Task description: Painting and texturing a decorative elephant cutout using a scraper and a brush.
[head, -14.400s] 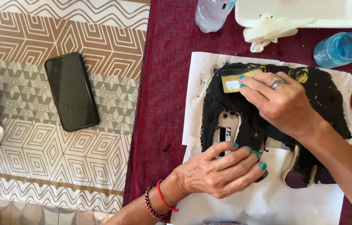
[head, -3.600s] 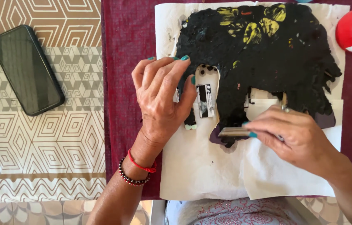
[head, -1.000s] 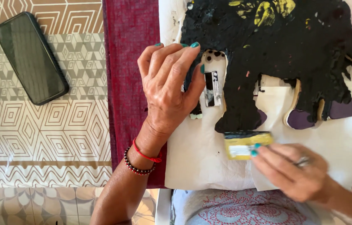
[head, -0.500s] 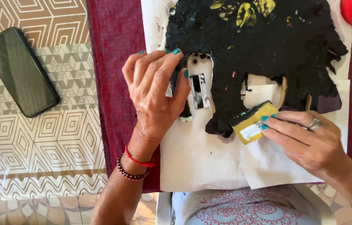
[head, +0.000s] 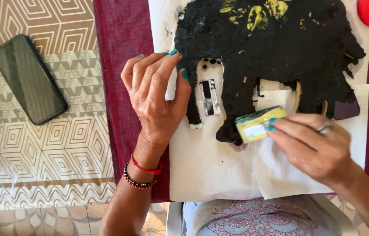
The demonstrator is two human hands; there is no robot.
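black painted cutout (head: 276, 57), yellow card (head: 258, 123), maroon cloth (head: 121, 52)

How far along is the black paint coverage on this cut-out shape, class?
Done: the broad upper body of the black-painted cut-out shape is thickly covered, with yellow dabs near the top. In hand: the right hand holds a small yellow card at the lower edge of one leg, while the left hand presses down beside the shape on the white paper sheet. Left: pale unpainted patches show on the legs.

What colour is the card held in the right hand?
The card is yellow with a dark green top edge, pinched by the right hand; the head view shows it.
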